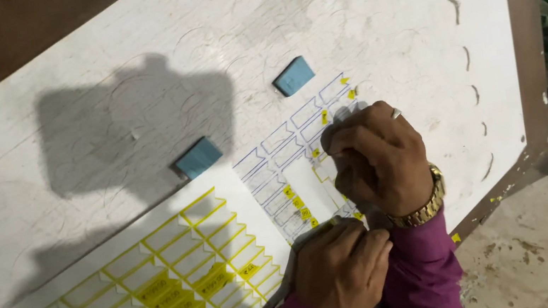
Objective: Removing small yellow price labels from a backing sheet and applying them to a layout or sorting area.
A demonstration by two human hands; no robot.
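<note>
Purple sleeves [418,262] come up from the bottom edge, nearest the viewer, both belonging to the 1 person at work. Far left lies a label sheet with yellow outlines [130,303], many cells already bare, flat on the scuffed white board [99,78]. Beyond it 2 small blue blocks [198,157] rest on the board, well apart from either hand. Next comes the left hand [344,269], fingers curled and pressed down on the near edge of a smaller sheet with blue outlines [283,167]; whether it pinches anything cannot be told. Further right, the right hand [378,157], with a ring and a gold wristwatch [428,207], is bunched nearly closed, fingertips pressed together at the sheet's upper cells as if nipping a small sticker; the sticker itself is hidden. Small yellow tags [324,117] dot the blue sheet beside those fingertips. Risk, as judged: if the left hand's pressure eases, the sheet could lift or skew and a label tear or crease; dim light and the heavy shadow [135,130] could spoil alignment.
</note>
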